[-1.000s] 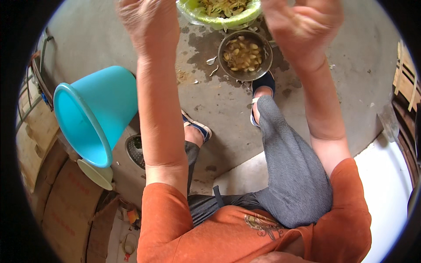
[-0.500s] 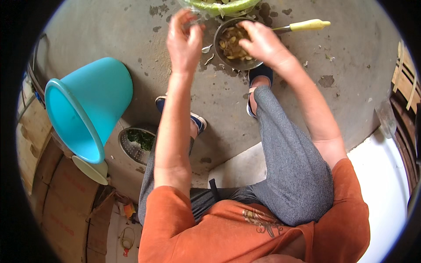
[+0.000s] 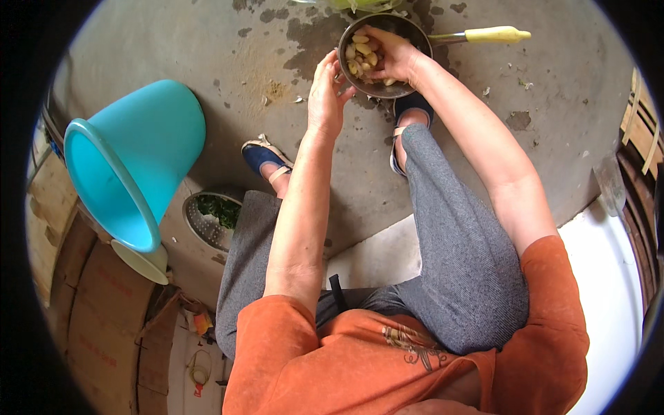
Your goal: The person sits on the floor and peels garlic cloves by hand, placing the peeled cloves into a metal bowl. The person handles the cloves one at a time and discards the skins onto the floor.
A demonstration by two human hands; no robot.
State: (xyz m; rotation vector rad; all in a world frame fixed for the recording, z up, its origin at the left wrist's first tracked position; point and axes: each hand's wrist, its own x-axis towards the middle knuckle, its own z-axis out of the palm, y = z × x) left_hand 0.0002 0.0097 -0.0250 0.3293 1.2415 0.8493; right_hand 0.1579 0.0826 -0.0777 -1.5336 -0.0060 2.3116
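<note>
The pan (image 3: 379, 90) looks metal, its handle (image 3: 496, 34) glossy plastic; the bucket (image 3: 153, 138) is smooth plastic, the trousers (image 3: 465, 256) matt cloth.

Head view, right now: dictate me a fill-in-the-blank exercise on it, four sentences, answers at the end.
The pan has a ____ handle.
The left hand is outside the pan, while the right hand is ____ it.
The bucket stands out on the person's ____ side.
The leaves in the colander are dark ____ in colour.

Missing words: yellow; inside; left; green.
</note>
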